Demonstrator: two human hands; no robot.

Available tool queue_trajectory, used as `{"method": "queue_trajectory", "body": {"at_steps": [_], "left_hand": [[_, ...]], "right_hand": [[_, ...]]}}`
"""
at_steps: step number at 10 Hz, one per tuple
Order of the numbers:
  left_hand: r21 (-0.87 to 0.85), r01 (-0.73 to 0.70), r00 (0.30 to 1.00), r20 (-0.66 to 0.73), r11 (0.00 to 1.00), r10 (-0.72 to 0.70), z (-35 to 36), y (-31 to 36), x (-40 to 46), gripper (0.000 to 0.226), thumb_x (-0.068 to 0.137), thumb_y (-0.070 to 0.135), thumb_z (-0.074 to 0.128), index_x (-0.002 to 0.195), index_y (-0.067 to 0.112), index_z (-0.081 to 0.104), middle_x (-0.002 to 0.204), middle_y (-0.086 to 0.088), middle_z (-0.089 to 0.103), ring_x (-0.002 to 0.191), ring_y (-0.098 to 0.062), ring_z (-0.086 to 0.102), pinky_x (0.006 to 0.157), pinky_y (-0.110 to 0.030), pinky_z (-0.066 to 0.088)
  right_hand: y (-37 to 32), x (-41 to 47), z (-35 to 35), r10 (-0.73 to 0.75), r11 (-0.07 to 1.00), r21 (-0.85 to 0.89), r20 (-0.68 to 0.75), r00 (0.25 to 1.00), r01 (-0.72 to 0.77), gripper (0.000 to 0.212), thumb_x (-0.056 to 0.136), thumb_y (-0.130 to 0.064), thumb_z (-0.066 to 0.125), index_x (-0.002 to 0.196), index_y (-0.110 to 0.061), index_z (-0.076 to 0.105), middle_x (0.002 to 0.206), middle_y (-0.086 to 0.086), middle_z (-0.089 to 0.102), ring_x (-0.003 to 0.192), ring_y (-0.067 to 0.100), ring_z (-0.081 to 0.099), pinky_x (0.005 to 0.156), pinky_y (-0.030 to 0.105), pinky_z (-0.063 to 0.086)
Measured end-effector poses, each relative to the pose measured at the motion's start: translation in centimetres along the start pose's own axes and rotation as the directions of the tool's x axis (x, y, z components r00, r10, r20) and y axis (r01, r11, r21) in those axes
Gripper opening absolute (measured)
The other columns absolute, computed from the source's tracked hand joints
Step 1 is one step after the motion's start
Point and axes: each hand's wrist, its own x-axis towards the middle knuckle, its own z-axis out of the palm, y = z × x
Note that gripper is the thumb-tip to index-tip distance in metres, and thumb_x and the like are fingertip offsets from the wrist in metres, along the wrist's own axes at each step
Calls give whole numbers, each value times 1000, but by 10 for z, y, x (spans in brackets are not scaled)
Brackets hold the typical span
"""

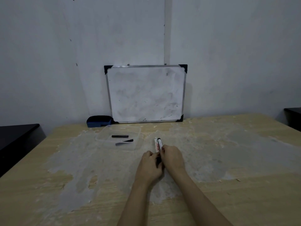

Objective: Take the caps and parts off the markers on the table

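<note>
Two white markers lie side by side near the table's middle, the left marker [156, 144] and the right marker [160, 143], pointing away from me. My right hand [172, 156] pinches the barrel of the right marker. My left hand [150, 165] is closed around a black cap [158, 161] at the near end of the markers. Which marker the cap belongs to is hidden by my fingers. A clear plastic tray [104, 136] farther left holds a black tube-shaped part [120, 136], a black pointed part [128, 140] and a grey part [123, 143].
A small whiteboard [146, 93] leans against the wall at the table's back edge. A blue eraser holder [98, 121] sits beside it on the left. Dark furniture stands off the table at the left [14, 136] and the right [293, 118]. The wooden tabletop [228, 160] has worn grey patches.
</note>
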Motion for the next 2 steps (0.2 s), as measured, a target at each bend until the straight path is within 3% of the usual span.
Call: {"method": "queue_trajectory", "body": {"at_steps": [2], "left_hand": [[-36,21,995,-97,999,-25,-1,2,-5,44,85,28,49,128,19,45,108,-8,56,105,-22,50,87,-33,45]], "right_hand": [[1,-6,-8,68,973,222,15,998,-70,24,89,-16,49,87,2,64,89,24,70,82,35,63,60,34,38]]}}
